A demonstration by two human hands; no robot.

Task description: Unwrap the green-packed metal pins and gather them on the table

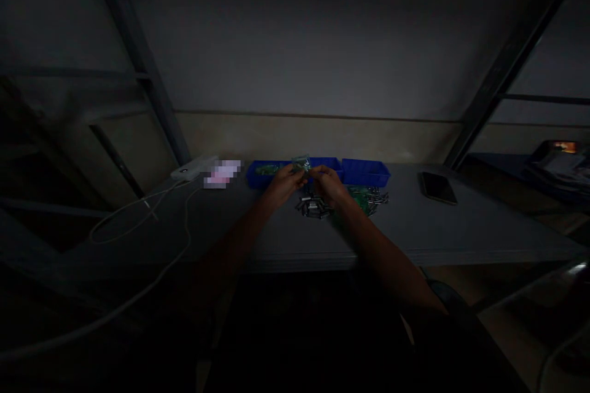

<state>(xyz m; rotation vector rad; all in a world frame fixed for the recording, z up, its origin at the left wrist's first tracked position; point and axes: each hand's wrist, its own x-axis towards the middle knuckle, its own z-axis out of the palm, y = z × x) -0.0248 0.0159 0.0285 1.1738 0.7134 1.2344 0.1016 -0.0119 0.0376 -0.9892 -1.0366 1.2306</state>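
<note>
1. Plastic, thin and shiny, lies in my grip: a small clear packet [301, 163], raised over the near side of the blue bins. Its contents are too dim to name.
2. My left hand [288, 179] has thumb and fingers closed on the packet's lower edge. My right hand [328, 183] meets it from the other side, fingertips pinched together at its right edge, as far as the gloom lets me tell.
3. I judge the step in hand to be two-handed fingerwork on this packet, perhaps at its edge or opening. The next move, I think, calls for a steady left pinch while the right fingertips work lightly, the film being slippery.
4. Left of my grip, the left bin [255, 183] holds greenish, glinting pieces. Just beyond my grip, the middle bin [329, 162] is partly hidden by my hands, so I cannot tell what is in it. Right of my grip, I can make out no contents in the right bin [366, 180].
5. Nearer me than the grip lies a heap of metal cylinders [314, 207]; to its right, green material [360, 198] sits beside more slim metal pieces [378, 198].
</note>
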